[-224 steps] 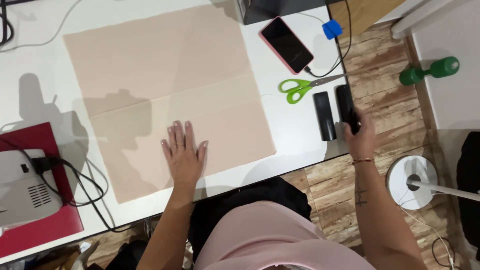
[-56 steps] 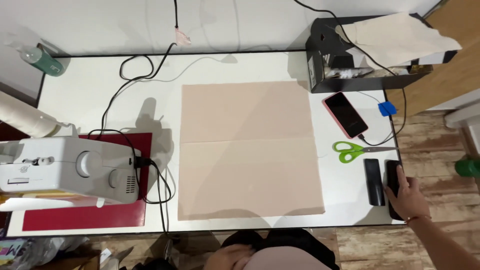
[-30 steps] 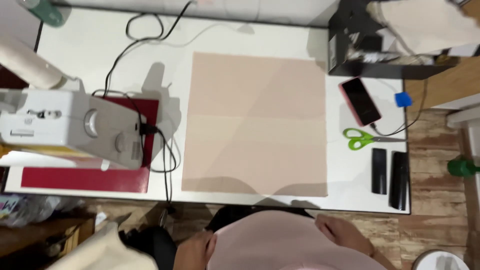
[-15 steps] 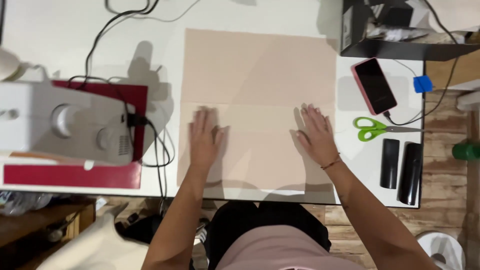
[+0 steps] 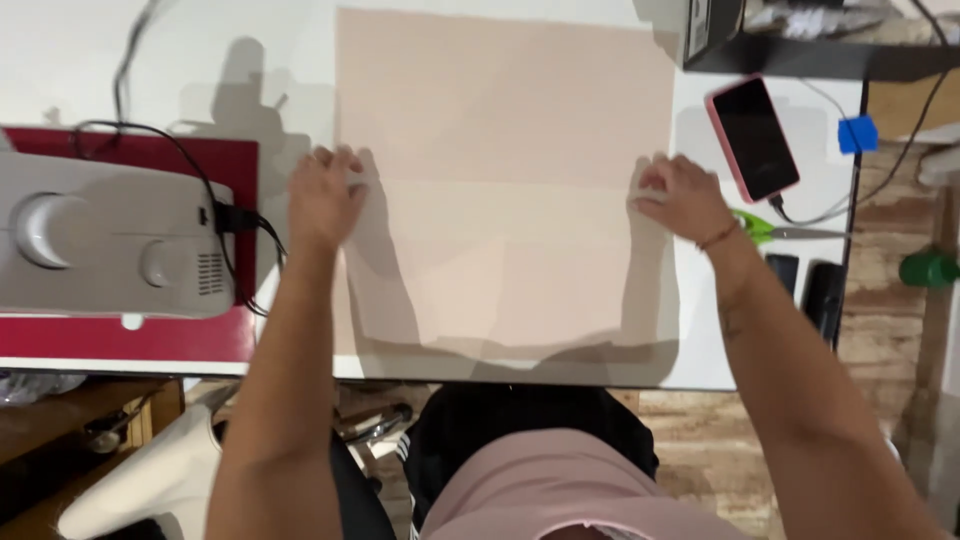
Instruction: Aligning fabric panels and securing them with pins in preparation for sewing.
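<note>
A large pale pink sheet of fabric (image 5: 505,170) lies flat on the white table (image 5: 700,340). The sheet's near half is folded up over itself, its folded edge running across at hand level. My left hand (image 5: 325,195) pinches the left end of that edge. At the right end my right hand (image 5: 680,195) grips the same edge, a thin bracelet on its wrist. Both arms reach out from the near edge of the table.
A white sewing machine (image 5: 105,235) sits on a red mat (image 5: 215,335) at the left, its black cable (image 5: 200,170) looping nearby. Right of the fabric lie a pink-cased phone (image 5: 752,138), green-handled scissors (image 5: 760,228), two black remotes (image 5: 805,285) and a black box (image 5: 800,35).
My hands have slid from the middle of the fabric out to its left and right edges and closed on it. The near part of the sheet now lies folded upward.
</note>
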